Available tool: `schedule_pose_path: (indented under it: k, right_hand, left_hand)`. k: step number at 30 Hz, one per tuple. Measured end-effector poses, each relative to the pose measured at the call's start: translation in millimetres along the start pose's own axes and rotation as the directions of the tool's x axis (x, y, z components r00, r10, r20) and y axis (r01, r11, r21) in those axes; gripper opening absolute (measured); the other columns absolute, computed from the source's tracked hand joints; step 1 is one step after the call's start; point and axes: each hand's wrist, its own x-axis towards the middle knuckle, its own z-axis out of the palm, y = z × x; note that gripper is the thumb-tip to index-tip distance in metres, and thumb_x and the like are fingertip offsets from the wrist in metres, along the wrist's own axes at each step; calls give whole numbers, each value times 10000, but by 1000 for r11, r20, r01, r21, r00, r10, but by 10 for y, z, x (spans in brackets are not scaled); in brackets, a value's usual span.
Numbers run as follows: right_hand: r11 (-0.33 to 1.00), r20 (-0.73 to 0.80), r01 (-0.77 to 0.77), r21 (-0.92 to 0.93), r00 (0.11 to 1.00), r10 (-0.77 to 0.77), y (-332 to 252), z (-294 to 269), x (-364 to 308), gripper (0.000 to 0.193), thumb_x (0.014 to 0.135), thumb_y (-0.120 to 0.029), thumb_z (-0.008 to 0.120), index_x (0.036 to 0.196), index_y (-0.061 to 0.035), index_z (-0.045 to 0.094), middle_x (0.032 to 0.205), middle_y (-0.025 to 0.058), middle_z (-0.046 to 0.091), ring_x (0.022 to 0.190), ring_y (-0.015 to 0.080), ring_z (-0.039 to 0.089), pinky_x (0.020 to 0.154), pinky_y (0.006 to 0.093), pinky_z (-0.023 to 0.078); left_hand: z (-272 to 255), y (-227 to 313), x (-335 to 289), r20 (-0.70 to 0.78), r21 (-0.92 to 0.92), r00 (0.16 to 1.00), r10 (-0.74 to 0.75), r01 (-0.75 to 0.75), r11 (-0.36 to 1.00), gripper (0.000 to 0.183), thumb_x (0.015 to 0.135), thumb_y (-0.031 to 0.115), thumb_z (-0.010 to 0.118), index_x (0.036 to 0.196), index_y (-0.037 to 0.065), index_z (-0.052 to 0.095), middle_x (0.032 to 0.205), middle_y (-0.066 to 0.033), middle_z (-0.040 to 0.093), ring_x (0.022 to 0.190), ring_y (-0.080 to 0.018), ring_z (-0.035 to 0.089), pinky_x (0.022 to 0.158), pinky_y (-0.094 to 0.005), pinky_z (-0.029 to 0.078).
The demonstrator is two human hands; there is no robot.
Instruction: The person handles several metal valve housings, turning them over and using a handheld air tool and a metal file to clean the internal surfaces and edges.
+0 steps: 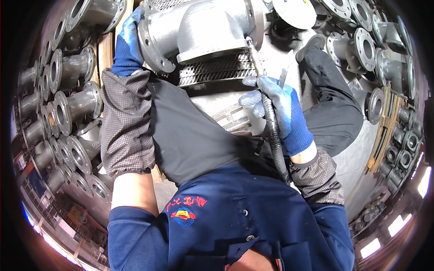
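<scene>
A large grey metal pipe tee (205, 27) with flanged ends lies in front of my lap. My left hand (129, 38), in a blue glove, grips the rim of its left flange (153, 45); the fingertips are partly hidden at the picture's top. My right hand (275, 101), also gloved, is closed round a slim rod-shaped tool (256, 61) on a ribbed black hose (275, 140). The tool's bright tip is at the tee's right side, close to the right flange; whether it touches, I cannot tell. A short bar or lever (283, 77) sticks up beside that hand.
Expanded metal mesh (217, 72) shows under the tee. Rows of flanged pipe fittings (74, 106) stand at the left, and more flanged fittings (357, 49) crowd the right. Wooden boards (384, 128) lie along the right. My bent leg (334, 108) reaches forward on the right.
</scene>
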Motion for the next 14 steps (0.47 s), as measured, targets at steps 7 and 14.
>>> schedule_pose_path:
  k: [7, 14]
  right_hand:
    - [977, 33, -99, 187, 995, 94, 56, -93, -49, 347, 918, -276, 482, 1038, 32, 587, 739, 128, 661, 542, 104, 550, 527, 223, 437]
    - [1000, 125, 16, 16, 992, -18, -9, -296, -285, 364, 907, -276, 475, 1086, 22, 583, 740, 97, 656, 560, 94, 535, 534, 208, 419]
  left_hand:
    - [190, 86, -52, -126, -1, 990, -66, 67, 998, 521, 913, 428, 366, 1254, 55, 491, 1192, -136, 561, 1048, -262, 573, 920, -386, 473]
    - [-50, 270, -97, 221, -169, 972, -76, 115, 979, 402, 907, 357, 405, 1141, 62, 546, 1112, -122, 600, 1008, -270, 591, 901, -439, 479]
